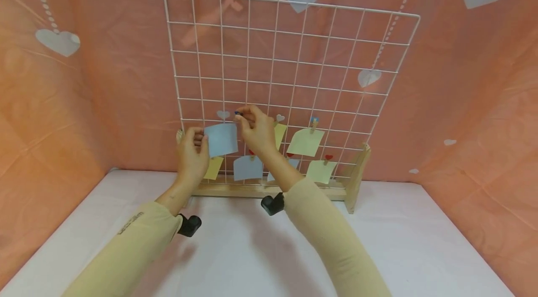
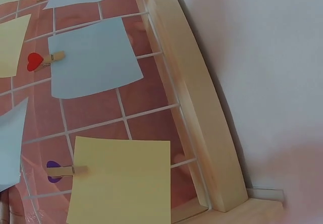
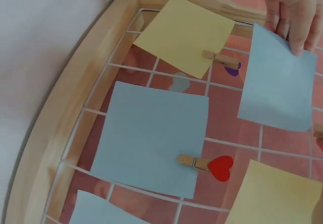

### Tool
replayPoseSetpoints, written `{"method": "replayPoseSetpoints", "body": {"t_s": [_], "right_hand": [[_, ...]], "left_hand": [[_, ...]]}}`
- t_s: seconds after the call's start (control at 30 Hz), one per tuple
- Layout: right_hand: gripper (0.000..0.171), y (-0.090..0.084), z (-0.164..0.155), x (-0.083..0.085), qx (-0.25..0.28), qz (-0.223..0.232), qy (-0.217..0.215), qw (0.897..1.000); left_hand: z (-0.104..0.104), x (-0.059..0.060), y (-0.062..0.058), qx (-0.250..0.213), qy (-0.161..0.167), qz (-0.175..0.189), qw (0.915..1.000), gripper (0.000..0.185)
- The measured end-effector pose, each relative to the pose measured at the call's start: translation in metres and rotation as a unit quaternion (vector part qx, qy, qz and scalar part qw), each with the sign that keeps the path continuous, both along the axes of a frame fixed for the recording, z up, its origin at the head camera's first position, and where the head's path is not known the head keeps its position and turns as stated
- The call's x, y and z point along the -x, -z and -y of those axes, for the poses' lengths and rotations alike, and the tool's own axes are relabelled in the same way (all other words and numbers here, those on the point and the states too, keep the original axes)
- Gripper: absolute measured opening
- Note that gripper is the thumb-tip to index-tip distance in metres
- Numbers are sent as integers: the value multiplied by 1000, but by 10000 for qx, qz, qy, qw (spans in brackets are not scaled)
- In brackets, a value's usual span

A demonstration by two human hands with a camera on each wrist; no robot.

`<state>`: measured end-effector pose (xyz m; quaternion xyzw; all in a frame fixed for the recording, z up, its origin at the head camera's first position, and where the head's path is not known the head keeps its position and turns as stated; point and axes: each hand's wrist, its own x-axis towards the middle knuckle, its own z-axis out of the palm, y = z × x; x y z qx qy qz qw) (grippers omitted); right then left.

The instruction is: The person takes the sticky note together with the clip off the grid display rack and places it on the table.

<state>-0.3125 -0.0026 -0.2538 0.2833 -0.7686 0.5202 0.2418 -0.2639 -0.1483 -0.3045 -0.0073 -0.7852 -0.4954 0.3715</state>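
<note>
While the left hand (image 1: 192, 150) pinches the left edge of a loose blue note (image 1: 221, 139) between thumb and fingers, the right hand (image 1: 256, 130) holds a small blue-tipped clip (image 1: 239, 113) at the note's top right corner, fingers curled round it. That note lies flat against the white wire grid (image 1: 290, 82), in its lower left part, above a yellow note (image 1: 214, 168) already hanging there. From the right wrist view, the left hand's fingers (image 3: 290, 12) show gripping the blue note's (image 3: 276, 82) upper corner, with the yellow note (image 3: 184, 35) and its purple-heart clip (image 3: 224, 62) just beside it.

Another blue note (image 1: 248, 167) hangs below the right hand, fixed by a red-heart clip (image 3: 209, 166). To the right hang 2 more yellow notes (image 1: 306, 142), each clipped. The grid stands upright in a wooden base (image 1: 269, 190) on the white desk (image 1: 260, 250), with pink heart-printed cloth (image 1: 84, 91) behind.
</note>
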Motion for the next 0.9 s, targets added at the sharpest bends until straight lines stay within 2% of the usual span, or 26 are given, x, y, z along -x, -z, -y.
{"method": "replayPoseSetpoints", "body": {"t_s": [0.13,0.37,0.5,0.77,0.9], "right_hand": [[20,6,-6,0,217,-37,-158,9996],[25,16,-19,-2,541,332,-547,9965],[24,20,-24,-4,676,477,-721,9940],[25,26,-35,-10,675,634,-712,9932],[27,29,-42,-14,783,700,-881,9905]], "left_hand": [[1,-2,2,15,7,-91,10000,18],[5,-8,9,42,-29,-318,9995,18],[6,-11,13,102,59,-395,9991,18],[8,-17,18,51,135,-238,9996,20],[7,-21,21,14,140,-274,9995,18]]}}
